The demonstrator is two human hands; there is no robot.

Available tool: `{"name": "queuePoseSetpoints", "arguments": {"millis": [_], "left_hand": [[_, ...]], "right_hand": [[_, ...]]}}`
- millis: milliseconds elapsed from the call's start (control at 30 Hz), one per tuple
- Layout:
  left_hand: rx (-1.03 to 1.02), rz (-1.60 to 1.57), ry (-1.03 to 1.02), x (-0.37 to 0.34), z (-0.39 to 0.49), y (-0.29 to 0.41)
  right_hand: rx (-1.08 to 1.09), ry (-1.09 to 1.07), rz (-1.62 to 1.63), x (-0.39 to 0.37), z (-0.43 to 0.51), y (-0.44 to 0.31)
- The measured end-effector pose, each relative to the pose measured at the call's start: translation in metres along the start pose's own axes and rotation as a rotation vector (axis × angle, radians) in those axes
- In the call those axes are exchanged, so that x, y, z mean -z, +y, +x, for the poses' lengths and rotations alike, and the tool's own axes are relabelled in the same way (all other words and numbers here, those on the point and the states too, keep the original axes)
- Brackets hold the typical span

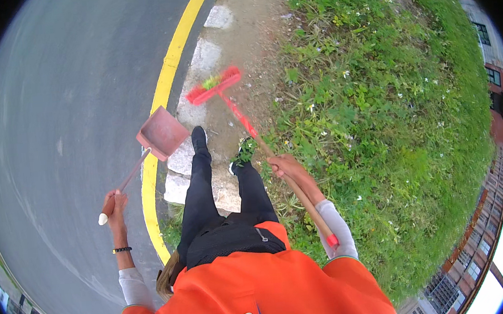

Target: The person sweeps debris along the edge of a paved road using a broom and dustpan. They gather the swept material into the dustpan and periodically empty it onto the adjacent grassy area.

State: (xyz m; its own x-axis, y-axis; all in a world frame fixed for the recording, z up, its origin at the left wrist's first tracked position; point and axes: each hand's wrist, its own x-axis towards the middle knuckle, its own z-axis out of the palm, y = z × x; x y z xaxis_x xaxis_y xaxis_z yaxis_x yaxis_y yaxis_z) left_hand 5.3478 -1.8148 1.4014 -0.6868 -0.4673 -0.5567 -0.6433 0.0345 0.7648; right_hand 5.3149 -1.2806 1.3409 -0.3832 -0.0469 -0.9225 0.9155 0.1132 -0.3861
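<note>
My left hand is closed around the brown grip of a long-handled dustpan. The reddish pan hangs over the yellow line at the road's edge, its inside facing up and showing no litter. In my right hand is the wooden handle of a push broom, whose end lies along my right forearm. The red broom head, with some yellow-green bristles, is slightly blurred above the dirt strip and pale kerb stones, ahead of my feet. Whether the bristles touch the ground I cannot tell.
Grey asphalt with a painted yellow line lies to the left. Pale stones edge a dirt strip. Grass and weeds with white flowers cover the right side, and some leaves overlap my right shoe. Buildings stand at the far right.
</note>
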Motion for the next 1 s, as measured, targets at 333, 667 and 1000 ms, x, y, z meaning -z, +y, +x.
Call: {"name": "queuePoseSetpoints", "arguments": {"millis": [333, 667, 1000], "left_hand": [[-0.188, 0.094, 0.008, -0.008, 0.014, -0.004], [-0.401, 0.419, -0.201, -0.019, 0.025, 0.032], [-0.313, 0.229, -0.257, -0.126, 0.034, 0.057]], "right_hand": [[-0.085, 0.569, -0.678, 0.104, -0.136, 0.032], [0.107, 0.084, -0.088, 0.0, -0.058, -0.08], [0.14, -0.043, -0.087, 0.017, 0.099, -0.128]]}}
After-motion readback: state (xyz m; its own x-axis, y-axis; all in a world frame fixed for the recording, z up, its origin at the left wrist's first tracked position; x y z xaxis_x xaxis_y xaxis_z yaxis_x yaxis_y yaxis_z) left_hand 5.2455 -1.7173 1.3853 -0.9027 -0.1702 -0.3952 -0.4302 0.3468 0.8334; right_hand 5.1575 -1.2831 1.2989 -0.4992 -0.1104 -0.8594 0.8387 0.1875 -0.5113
